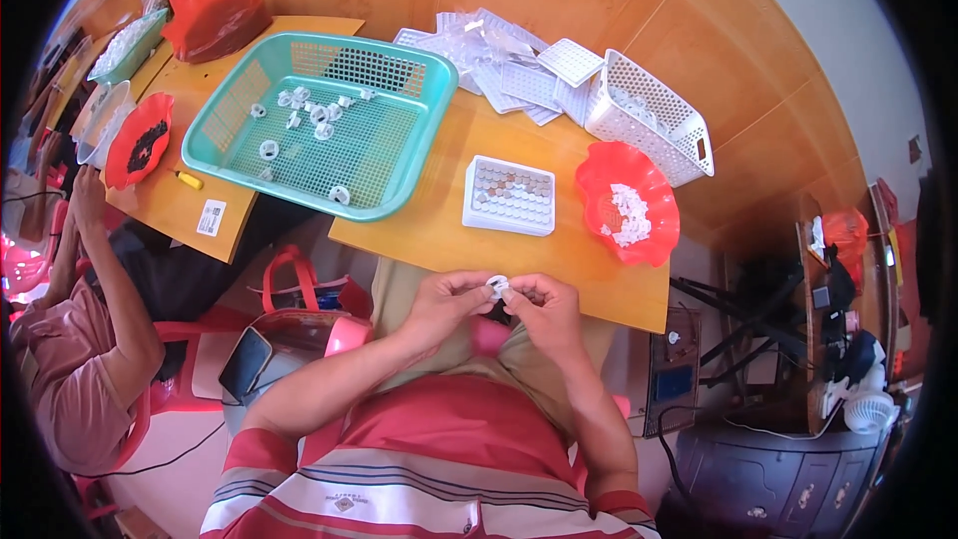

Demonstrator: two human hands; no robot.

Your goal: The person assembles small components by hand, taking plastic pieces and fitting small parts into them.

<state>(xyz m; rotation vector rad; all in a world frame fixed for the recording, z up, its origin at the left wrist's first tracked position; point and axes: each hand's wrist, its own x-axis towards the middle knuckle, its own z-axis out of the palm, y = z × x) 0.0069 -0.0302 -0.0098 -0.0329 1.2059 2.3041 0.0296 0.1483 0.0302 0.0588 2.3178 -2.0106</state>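
Observation:
Just past the table's near edge, over my lap, my left hand [449, 301] and my right hand [542, 307] meet at the fingertips. Between them they pinch a small white ring-shaped plastic part [497, 285]. Fingers of both hands are closed on it, and they cover much of its sides. Ahead on the table lies a white tray [509, 225] with rows of small round pieces, some grey-brown and some white. To its right a red wavy-edged bowl [591, 210] holds small white pieces.
A green mesh basket [399, 195] holds several white ring parts. Behind are stacked white trays [529, 85] and a white basket [649, 145]. At left are a yellow-handled screwdriver [189, 180], a red bowl of black pieces [128, 135], a red bag [210, 15] and a seated co-worker [85, 359].

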